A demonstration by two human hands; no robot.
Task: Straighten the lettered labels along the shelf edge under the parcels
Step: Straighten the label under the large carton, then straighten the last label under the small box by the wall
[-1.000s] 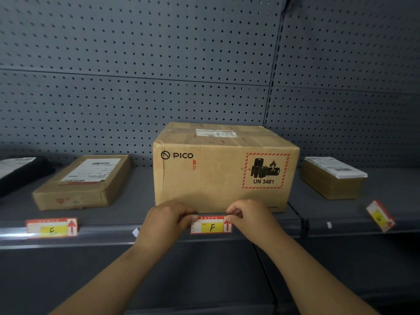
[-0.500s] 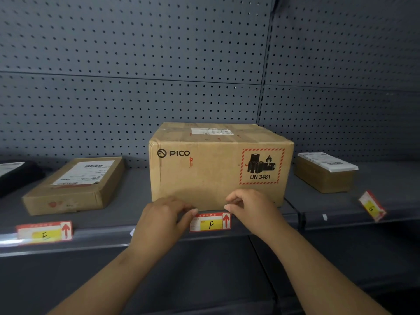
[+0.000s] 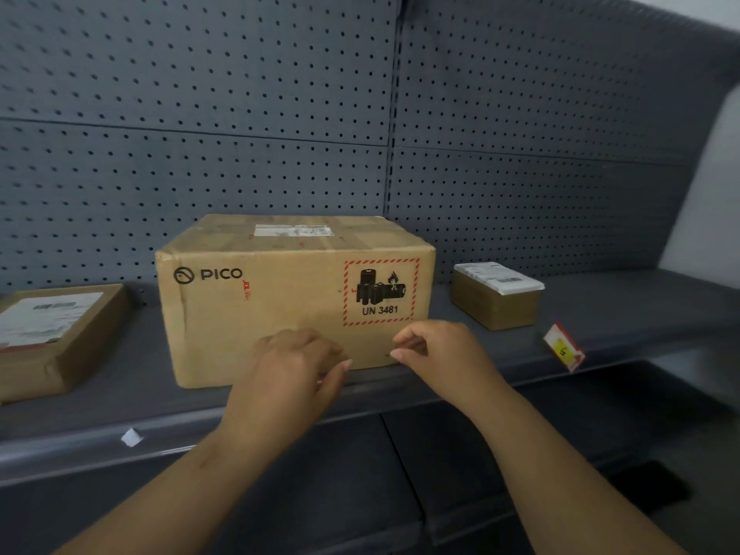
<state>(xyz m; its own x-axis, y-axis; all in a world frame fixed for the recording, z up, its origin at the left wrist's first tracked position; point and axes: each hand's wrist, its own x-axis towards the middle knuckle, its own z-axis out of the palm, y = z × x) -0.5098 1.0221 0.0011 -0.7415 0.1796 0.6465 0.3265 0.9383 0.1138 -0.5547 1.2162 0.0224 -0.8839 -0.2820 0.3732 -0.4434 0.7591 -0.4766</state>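
My left hand [image 3: 288,378] and my right hand [image 3: 436,354] hover in front of the big brown PICO parcel [image 3: 280,298], just above the grey shelf edge [image 3: 380,396]. Their fingers are loosely curled, and I see nothing held in either. The F label is out of sight, with my left hand covering the stretch of edge where it sat. Further right, a red and yellow label [image 3: 564,351] hangs crooked on the edge, tipped down to the right, an arm's reach beyond my right hand.
A flat brown parcel [image 3: 52,338] lies at the left, and a small box with a white sticker [image 3: 496,298] at the right. A white paper scrap [image 3: 131,437] clings to the edge at the left. Grey pegboard [image 3: 280,154] backs the shelf.
Both hands have come off the F label and risen slightly. My view has swung right: the left-hand label has left the frame and the crooked right label is closer.
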